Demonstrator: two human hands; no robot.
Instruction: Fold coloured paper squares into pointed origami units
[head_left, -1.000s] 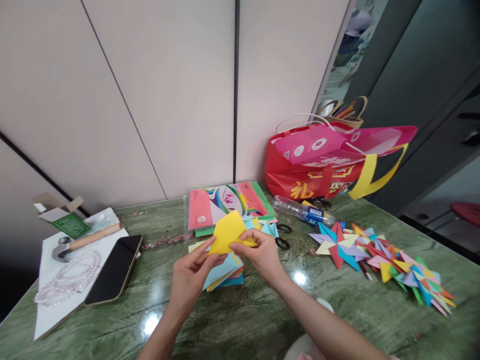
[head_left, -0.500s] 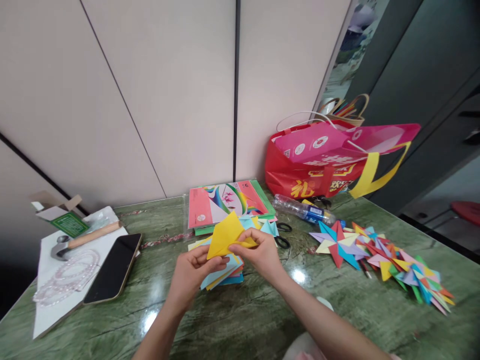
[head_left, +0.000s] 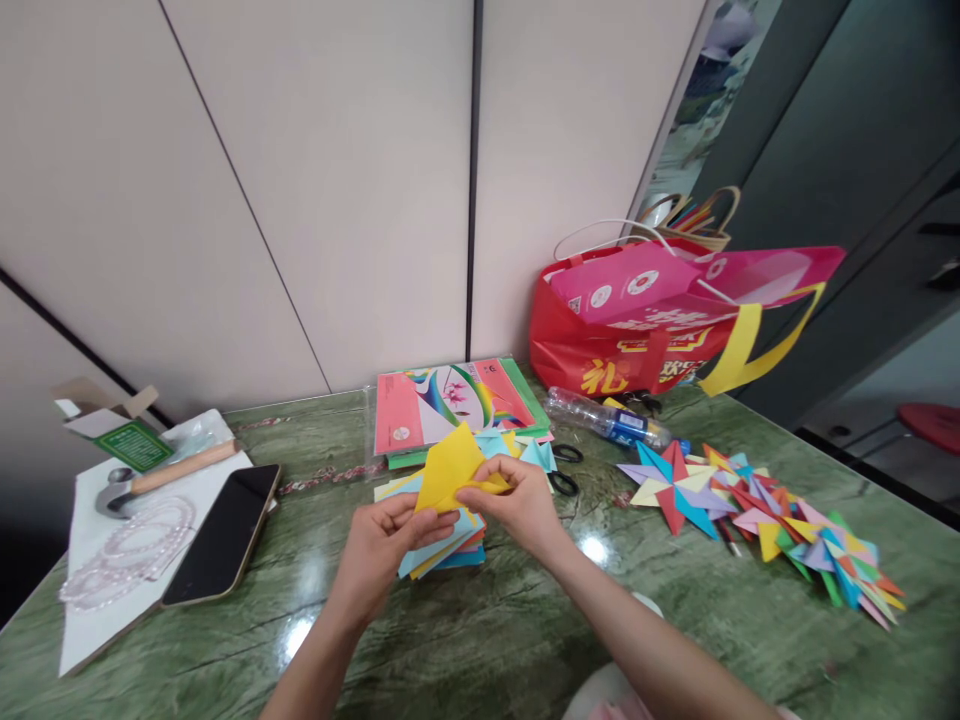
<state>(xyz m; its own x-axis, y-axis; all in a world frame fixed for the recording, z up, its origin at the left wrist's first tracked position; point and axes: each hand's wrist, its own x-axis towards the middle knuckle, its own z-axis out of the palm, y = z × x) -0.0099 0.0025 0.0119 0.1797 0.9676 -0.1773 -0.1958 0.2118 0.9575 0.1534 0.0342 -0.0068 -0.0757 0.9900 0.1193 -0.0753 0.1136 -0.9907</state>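
Your left hand (head_left: 382,545) pinches the lower left of the yellow paper (head_left: 450,465), held over the partly covered paper stack (head_left: 454,553) in an apparent folding step calling for lined-up edges, while your right hand (head_left: 523,505) clamps its right side, fingers hiding the crease.

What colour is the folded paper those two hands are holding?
Plain yellow; the folded paper shows best in the head view, the only one here.

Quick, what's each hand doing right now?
Left hand: closed on the yellow paper.
Right hand: closed, pinching the same paper.
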